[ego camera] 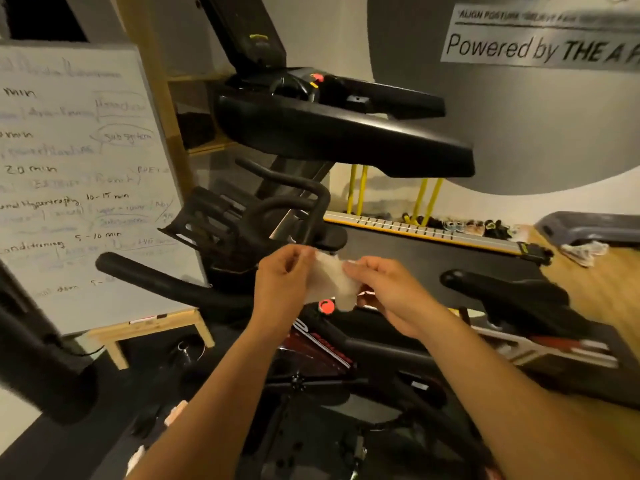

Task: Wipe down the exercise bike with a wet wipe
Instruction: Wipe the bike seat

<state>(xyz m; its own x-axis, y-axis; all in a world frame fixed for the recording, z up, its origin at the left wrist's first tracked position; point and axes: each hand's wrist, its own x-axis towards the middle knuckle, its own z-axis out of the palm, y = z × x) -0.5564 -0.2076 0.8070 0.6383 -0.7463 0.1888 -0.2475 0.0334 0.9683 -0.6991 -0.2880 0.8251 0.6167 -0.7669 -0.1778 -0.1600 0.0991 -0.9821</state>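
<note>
Both forearms reach in from below; left hand [284,271] and right hand [384,289] pinch the crumpled wet wipe [334,284] between them above the exercise bike [194,289] handlebars; I'd spread it flat before wiping, so more damp surface meets the bars

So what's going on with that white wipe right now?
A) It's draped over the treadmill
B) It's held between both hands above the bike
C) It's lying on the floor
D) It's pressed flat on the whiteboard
B: the wet wipe is pinched by the left hand and the right hand, stretched between them in the air above the exercise bike, not yet touching it.
</note>
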